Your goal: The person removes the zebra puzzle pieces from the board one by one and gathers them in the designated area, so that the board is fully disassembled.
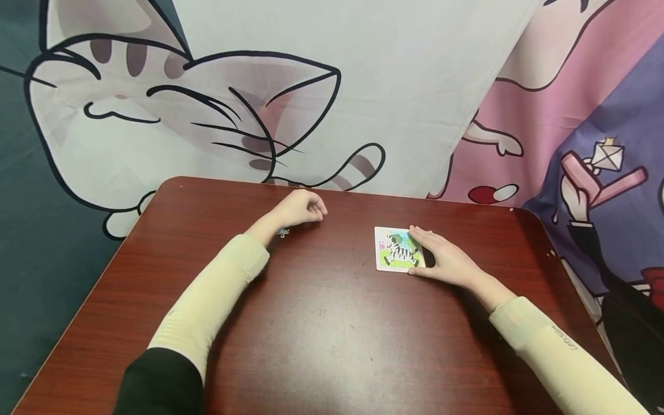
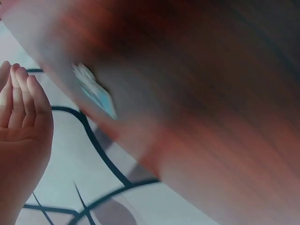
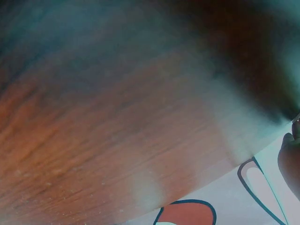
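A square white-bordered picture card (image 1: 398, 249) with a running zebra lies on the right half of the table. My right hand (image 1: 446, 259) holds it at its right side, fingers at the upper corner and thumb at the lower edge. In the right wrist view only a sliver of that hand (image 3: 290, 161) shows at the right edge. Near the far table edge, my left hand (image 1: 302, 208) is loosely bent and holds nothing. A small blue-and-white piece (image 1: 283, 232) lies beside the left wrist, partly hidden by it; the left wrist view shows this flat piece (image 2: 96, 91) blurred.
The dark red wooden table (image 1: 321, 323) has rounded far corners. Behind it hangs a white cloth (image 1: 415, 75) printed with a cartoon cat, and a pink and purple printed cloth (image 1: 565, 109) at the right. Tiny pale specks (image 1: 551, 253) mark the right edge.
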### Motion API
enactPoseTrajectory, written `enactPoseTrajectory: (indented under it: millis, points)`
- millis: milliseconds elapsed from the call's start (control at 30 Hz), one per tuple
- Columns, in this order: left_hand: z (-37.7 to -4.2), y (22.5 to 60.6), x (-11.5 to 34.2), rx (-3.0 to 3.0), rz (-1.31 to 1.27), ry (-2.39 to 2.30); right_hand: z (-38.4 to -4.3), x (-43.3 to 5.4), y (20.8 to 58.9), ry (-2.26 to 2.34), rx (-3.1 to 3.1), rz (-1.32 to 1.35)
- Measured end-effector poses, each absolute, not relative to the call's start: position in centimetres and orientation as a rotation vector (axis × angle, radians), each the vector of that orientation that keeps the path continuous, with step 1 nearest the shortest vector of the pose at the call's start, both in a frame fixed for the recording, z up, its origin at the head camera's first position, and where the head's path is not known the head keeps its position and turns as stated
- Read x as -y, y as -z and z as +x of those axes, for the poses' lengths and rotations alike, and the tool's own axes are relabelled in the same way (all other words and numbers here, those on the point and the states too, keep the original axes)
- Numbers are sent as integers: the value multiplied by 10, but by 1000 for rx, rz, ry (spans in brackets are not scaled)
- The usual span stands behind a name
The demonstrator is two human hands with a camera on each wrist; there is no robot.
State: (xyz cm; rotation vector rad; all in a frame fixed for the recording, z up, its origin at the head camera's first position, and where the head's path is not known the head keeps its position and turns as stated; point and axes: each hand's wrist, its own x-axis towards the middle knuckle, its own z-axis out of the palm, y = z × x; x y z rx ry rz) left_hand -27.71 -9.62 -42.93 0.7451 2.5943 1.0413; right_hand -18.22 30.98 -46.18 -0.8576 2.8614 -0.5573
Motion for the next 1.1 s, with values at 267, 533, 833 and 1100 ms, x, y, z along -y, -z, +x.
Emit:
enactPoseTrajectory:
  millis: [267,533,833,1100]
  points:
    - [-271,431,59,-2518,753,-1053,-183,-310,462,553,-2864,-852]
    - [-271,432,29,-2506,806,-1088,-185,-313,460,542,-2840,-829]
    - [-270,434,0,-2481,813,-1135,-187,-315,457,538,-2816,-800]
    - [-266,440,-28,-2476,860,-1121,-188,-315,460,557,-2827,-821]
